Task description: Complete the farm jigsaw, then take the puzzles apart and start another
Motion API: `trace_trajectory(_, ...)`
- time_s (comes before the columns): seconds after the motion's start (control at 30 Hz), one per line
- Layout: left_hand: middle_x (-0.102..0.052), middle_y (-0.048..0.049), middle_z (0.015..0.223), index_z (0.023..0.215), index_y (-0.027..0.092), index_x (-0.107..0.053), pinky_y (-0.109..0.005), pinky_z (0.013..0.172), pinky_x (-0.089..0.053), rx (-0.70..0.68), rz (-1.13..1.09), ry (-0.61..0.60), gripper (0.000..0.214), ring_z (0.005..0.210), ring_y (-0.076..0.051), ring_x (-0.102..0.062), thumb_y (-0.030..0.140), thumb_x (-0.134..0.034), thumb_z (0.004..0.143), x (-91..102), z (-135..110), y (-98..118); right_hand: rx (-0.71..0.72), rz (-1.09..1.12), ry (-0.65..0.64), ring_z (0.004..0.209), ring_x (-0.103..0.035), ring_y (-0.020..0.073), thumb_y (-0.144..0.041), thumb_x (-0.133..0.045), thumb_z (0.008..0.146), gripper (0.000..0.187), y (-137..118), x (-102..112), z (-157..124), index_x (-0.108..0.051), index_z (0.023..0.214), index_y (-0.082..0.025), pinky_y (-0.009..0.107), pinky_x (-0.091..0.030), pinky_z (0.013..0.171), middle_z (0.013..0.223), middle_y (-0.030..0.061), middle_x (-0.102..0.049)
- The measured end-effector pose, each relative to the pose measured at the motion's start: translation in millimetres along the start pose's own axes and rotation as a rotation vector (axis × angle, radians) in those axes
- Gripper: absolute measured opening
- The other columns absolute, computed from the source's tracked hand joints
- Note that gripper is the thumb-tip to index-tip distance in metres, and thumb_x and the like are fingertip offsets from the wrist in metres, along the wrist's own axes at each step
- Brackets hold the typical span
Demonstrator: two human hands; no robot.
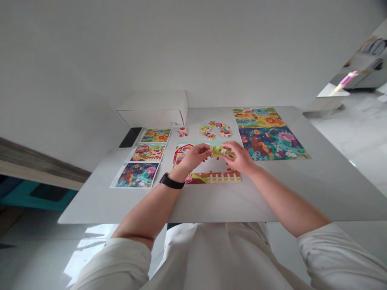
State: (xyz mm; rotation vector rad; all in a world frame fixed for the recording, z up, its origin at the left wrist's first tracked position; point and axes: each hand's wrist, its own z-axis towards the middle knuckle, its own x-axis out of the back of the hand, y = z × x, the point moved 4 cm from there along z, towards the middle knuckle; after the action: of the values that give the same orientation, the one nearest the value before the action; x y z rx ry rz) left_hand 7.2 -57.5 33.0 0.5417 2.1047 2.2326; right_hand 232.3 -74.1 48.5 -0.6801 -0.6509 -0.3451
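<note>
My left hand (pixel 195 158) and my right hand (pixel 238 158) meet over a green and yellow jigsaw section (pixel 222 151), and the fingertips of both pinch its edges. Below them lies a partly joined farm puzzle, with a red barn part (pixel 181 154) at the left and a brown fence strip (pixel 213 177) nearer me. Loose red and cream pieces (pixel 214 129) form a small heap beyond my hands. A single piece (pixel 182 131) lies apart to the left. A black watch (pixel 171 181) circles my left wrist.
Several colourful picture cards (pixel 148 152) lie in a column at the left, beside a black phone (pixel 130 137). Large printed animal sheets (pixel 266 133) cover the right. A white box (pixel 154 108) stands at the far edge of the white table (pixel 272 193).
</note>
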Motion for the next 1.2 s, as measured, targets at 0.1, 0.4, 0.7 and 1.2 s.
trace_trajectory(0.1, -0.074, -0.0047, 0.098, 0.118, 0.021, -0.068, -0.025, 0.066, -0.055, -0.088, 0.145, 0.057, 0.039, 0.077, -0.013, -0.068, 0.044, -0.077, 0.088, 5.5, 0.0, -1.1, -0.019, 0.007, -0.012, 0.120, -0.070, 0.0298, -0.028, -0.070, 0.097, 0.045, 4.0, 0.4, -0.8, -0.059, 0.141, -0.029, 0.048, -0.058, 0.107, 0.132, 0.0124, -0.070)
trace_trajectory(0.4, -0.071, -0.0075, 0.132, 0.133, 0.026, -0.063, -0.031, 0.084, -0.059, -0.456, 0.517, 0.031, 0.049, 0.109, -0.020, -0.070, 0.025, -0.082, 0.089, 1.1, -14.9, 19.9, 0.005, 0.020, 0.013, 0.115, -0.071, 0.0287, -0.027, -0.071, 0.096, 0.042, 7.7, 5.9, -3.4, -0.061, 0.137, -0.026, 0.046, -0.058, 0.105, 0.129, 0.0115, -0.072)
trace_trajectory(0.7, -0.069, -0.0094, 0.132, 0.129, 0.024, -0.065, -0.032, 0.084, -0.061, -0.528, 0.522, 0.052, 0.042, 0.113, -0.021, -0.069, 0.022, -0.081, 0.090, -1.6, -17.8, 25.1, -0.052, 0.010, -0.012, 0.112, -0.072, 0.0285, -0.029, -0.072, 0.096, 0.041, 8.9, 4.5, -3.2, -0.062, 0.135, -0.027, 0.045, -0.058, 0.105, 0.129, 0.0112, -0.072)
trace_trajectory(1.2, -0.072, -0.0079, 0.126, 0.125, 0.024, -0.069, -0.031, 0.084, -0.059, -0.508, 0.522, 0.058, 0.034, 0.103, -0.019, -0.071, 0.023, -0.078, 0.092, -1.1, -17.0, 22.2, -0.051, -0.021, -0.054, 0.127, -0.067, 0.0315, -0.027, -0.071, 0.095, 0.050, 14.6, 2.1, -3.2, -0.059, 0.144, -0.028, 0.049, -0.054, 0.113, 0.135, 0.0123, -0.070)
